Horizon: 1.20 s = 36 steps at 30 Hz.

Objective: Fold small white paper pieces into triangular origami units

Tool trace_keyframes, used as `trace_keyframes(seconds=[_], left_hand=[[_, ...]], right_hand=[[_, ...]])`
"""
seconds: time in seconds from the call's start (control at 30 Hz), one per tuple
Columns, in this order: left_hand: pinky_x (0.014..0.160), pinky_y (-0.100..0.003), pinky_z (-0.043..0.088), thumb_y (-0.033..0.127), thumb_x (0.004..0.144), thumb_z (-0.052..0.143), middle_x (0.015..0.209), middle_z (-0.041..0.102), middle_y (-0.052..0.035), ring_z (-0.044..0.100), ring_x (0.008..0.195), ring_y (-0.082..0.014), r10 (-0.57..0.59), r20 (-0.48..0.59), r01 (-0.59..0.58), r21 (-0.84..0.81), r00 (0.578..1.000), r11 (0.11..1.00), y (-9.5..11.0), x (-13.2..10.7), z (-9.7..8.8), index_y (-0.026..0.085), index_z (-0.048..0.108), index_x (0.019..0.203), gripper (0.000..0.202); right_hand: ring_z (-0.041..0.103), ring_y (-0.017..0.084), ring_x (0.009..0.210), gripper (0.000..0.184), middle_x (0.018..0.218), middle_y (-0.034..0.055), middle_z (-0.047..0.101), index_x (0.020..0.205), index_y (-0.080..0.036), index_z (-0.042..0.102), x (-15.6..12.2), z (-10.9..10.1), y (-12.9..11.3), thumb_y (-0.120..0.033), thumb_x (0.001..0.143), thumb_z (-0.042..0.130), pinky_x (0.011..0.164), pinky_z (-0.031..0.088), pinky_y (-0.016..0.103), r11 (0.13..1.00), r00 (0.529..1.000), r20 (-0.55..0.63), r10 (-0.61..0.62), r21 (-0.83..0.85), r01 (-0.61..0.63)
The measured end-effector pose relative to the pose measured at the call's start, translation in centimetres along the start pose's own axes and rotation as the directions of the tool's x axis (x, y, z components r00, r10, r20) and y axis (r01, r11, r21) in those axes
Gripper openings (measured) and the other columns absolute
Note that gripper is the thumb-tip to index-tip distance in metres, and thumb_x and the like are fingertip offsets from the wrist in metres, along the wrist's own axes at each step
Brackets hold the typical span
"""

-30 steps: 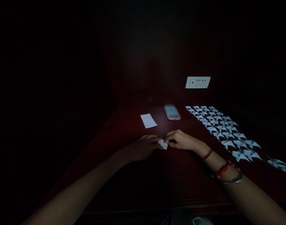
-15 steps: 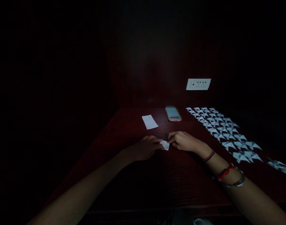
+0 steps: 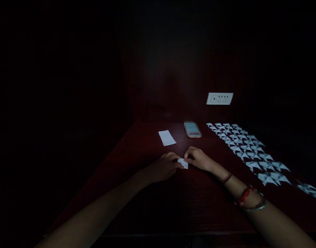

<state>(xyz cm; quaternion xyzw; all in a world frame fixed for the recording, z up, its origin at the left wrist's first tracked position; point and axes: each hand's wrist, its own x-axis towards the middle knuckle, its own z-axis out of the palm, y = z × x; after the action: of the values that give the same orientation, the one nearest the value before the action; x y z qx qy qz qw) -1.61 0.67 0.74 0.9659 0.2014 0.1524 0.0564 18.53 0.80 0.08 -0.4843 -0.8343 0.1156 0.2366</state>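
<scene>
A small white piece of paper [image 3: 184,163] lies on the dark red table between my two hands. My left hand [image 3: 168,166] reaches in from the left, its thumb and fingers closed on the paper's left side. From the right, my right hand [image 3: 199,159] touches the upper right edge of the paper with bent fingers and thumb. Whether the piece has folds in it is too small to tell. Bracelets circle my right wrist.
A stack of white paper sheets [image 3: 167,137] lies beyond my left hand. Right of it is a phone [image 3: 192,130]. Rows of folded paper figures [image 3: 247,148] cover the table's right side. A white socket plate [image 3: 219,98] is on the back wall.
My right hand has shifted slightly, its fingertips now over the paper's upper edge. The whole view has tilted a little, so everything sits lower in the picture.
</scene>
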Motion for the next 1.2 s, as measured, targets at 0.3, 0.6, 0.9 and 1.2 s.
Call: trace_keyframes(seconds=[0.3,0.6,0.9,1.2], left_hand=[[0.076,-0.031,0.034,0.031,0.077,0.047,0.083,0.050,0.0002,0.044,0.083,-0.0160,-0.366,-0.119,0.353,-0.116,0.923,0.928,-0.4,1.2,1.4,0.021,0.052,0.087,0.015],[0.073,-0.034,0.035,0.032,0.065,0.059,0.084,0.047,-0.0001,0.043,0.084,-0.0193,-0.517,-0.179,0.483,-0.203,0.837,0.852,-1.0,1.5,2.4,0.022,0.054,0.077,0.016],[0.086,-0.033,0.032,0.019,0.073,0.051,0.095,0.043,-0.0009,0.040,0.096,-0.0169,-0.372,-0.407,0.305,-0.223,0.834,0.926,-0.3,1.8,1.2,0.020,0.055,0.073,0.004],[0.088,-0.034,0.030,0.016,0.073,0.050,0.105,0.040,-0.0012,0.035,0.103,-0.0185,-0.303,-0.410,0.234,-0.211,0.860,0.949,1.1,1.6,0.0,0.019,0.054,0.070,0.006]], right_hand=[[0.049,0.012,0.071,0.008,0.074,0.0030,0.052,0.067,-0.015,0.059,0.1,0.5,-0.1,-0.019,0.069,0.053,0.068,0.038,0.024,0.992,0.995,0.012,0.098,0.074,-0.099],[0.048,0.011,0.067,0.003,0.071,0.0019,0.052,0.065,-0.015,0.059,0.0,0.2,-0.7,-0.017,0.066,0.057,0.063,0.038,0.023,0.990,0.994,0.048,0.097,0.098,-0.101],[0.047,0.011,0.071,0.005,0.073,0.0014,0.048,0.070,-0.016,0.056,-0.2,-0.8,-2.4,-0.015,0.071,0.051,0.066,0.036,0.023,0.989,0.986,-0.163,-0.042,0.131,0.064],[0.045,0.010,0.069,0.007,0.073,0.0004,0.047,0.069,-0.016,0.054,-0.5,-1.3,-3.3,-0.011,0.069,0.049,0.063,0.036,0.022,0.973,0.976,-0.150,-0.157,0.146,0.179]])
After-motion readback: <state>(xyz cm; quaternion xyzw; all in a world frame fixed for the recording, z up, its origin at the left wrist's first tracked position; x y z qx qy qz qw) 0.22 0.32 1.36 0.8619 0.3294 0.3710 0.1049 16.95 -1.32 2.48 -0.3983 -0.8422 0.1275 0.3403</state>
